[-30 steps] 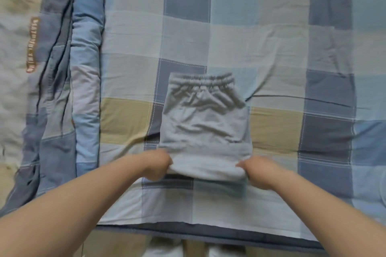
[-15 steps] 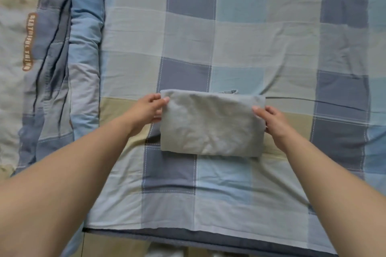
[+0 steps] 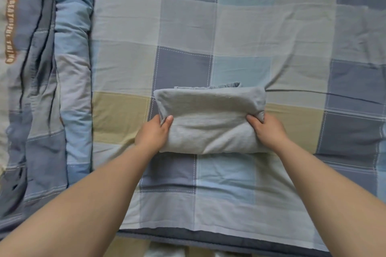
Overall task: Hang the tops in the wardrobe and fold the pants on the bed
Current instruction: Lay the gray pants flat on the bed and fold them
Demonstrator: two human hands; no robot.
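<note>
Pants: pale grey soft-knit pants (image 3: 210,119), folded into a thick oblong bundle, lying on the checked bed cover (image 3: 261,33) near its front edge, with a strip of gathered waistband peeping out along the far side.
Handling: by the look of it light, limp and easily creased; the layers would likely slide apart or sag if lifted by one corner.
Where to hold: the two short ends together, low down, so every layer is caught and the bundle keeps its shape.
Left hand: the left hand (image 3: 153,131) grips the left end, thumb on top of the cloth, fingers tucked out of sight at the side or beneath.
Right hand: the right hand (image 3: 266,129) holds the right end the same way, thumb pressed into the fabric.
Surroundings: a rolled blue and grey quilt (image 3: 62,81) lies well apart on the left of the bed.
</note>
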